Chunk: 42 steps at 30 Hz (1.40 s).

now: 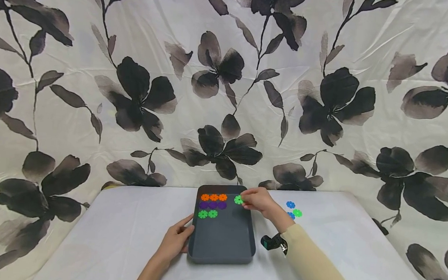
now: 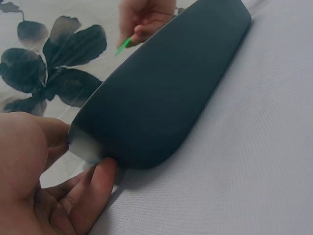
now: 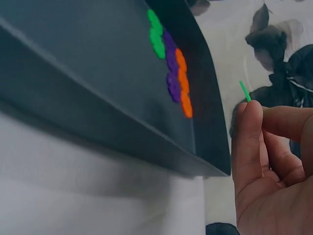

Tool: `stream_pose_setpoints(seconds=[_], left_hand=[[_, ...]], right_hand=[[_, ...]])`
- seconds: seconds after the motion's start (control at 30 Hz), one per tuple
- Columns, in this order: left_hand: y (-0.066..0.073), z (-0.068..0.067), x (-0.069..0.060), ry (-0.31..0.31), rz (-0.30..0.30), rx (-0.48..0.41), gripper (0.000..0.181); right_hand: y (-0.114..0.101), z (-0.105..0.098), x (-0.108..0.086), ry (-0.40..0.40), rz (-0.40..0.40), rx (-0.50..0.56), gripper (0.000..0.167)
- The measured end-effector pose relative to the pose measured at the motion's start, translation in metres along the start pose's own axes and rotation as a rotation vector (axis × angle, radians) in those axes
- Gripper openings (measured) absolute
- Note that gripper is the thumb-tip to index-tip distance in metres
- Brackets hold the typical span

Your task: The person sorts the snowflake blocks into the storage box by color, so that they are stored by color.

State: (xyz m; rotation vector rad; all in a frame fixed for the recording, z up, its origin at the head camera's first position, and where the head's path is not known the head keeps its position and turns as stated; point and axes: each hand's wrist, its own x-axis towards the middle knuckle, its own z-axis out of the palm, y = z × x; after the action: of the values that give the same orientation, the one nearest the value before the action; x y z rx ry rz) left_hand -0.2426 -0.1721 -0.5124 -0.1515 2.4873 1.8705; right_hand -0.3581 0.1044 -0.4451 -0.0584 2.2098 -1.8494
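Centre of the head view, lower half: pinching a green notched disc point(image 1: 237, 199) with the right hand point(image 1: 260, 201) near the upper right corner of the dark tray point(image 1: 221, 242), and gripping this tray's left edge with the left hand point(image 1: 176, 236).

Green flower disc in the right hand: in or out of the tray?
Out: the right hand pinches the green flower disc above the tray's rim.

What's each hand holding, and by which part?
The right hand pinches a green disc by its edge; the left hand grips the tray by its left side.
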Motion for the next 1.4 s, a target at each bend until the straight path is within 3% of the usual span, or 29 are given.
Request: stream_pose_setpoints(seconds=[0.6, 1.4], left_hand=[[0.001, 0.002, 0.000, 0.011, -0.018, 0.013, 0.050], [0.001, 0.000, 0.001, 0.002, 0.000, 0.005, 0.048]], right_hand=[[0.010, 0.036, 0.010, -0.030, 0.013, -0.019, 0.020], [0.009, 0.048, 0.012, -0.016, 0.008, -0.071, 0.017]])
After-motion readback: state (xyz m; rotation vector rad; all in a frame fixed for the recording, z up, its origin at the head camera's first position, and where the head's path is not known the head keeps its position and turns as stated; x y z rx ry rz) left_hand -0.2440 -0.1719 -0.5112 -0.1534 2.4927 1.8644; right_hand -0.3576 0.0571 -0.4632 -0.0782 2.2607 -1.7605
